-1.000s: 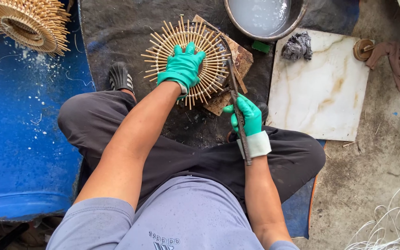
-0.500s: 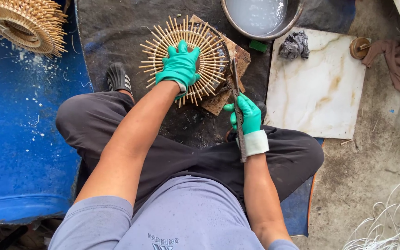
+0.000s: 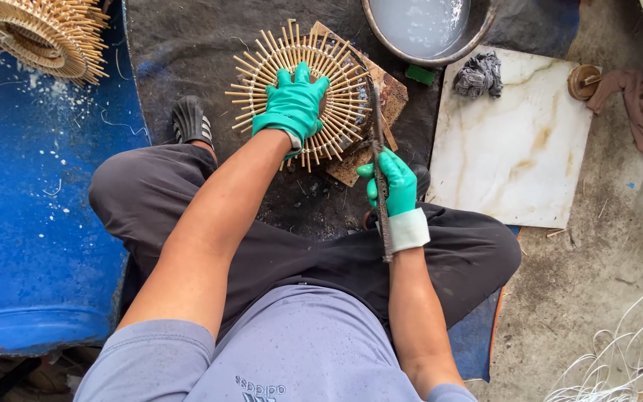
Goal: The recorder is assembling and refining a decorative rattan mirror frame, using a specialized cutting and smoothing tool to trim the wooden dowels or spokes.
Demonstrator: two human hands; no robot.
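Note:
My left hand (image 3: 297,106), in a green glove, presses flat on a round bamboo-stick weave (image 3: 342,97) that lies on a brown wooden block (image 3: 390,91). Its sticks fan out like spokes all around the glove. My right hand (image 3: 393,182), also green-gloved with a white cuff, grips a long dark metal blade (image 3: 375,112). The blade runs from my wrist up to the right rim of the weave, where its tip rests on the stick ends.
A metal basin of cloudy water (image 3: 424,26) stands at the top. A white marble slab (image 3: 519,145) with a grey rag (image 3: 479,74) lies right. A blue drum (image 3: 31,223) carrying another bamboo weave (image 3: 42,33) is left. White cords (image 3: 619,357) trail bottom right.
The blade in my right hand has shifted slightly against the right rim of the weave. My left hand stays pressed on the weave.

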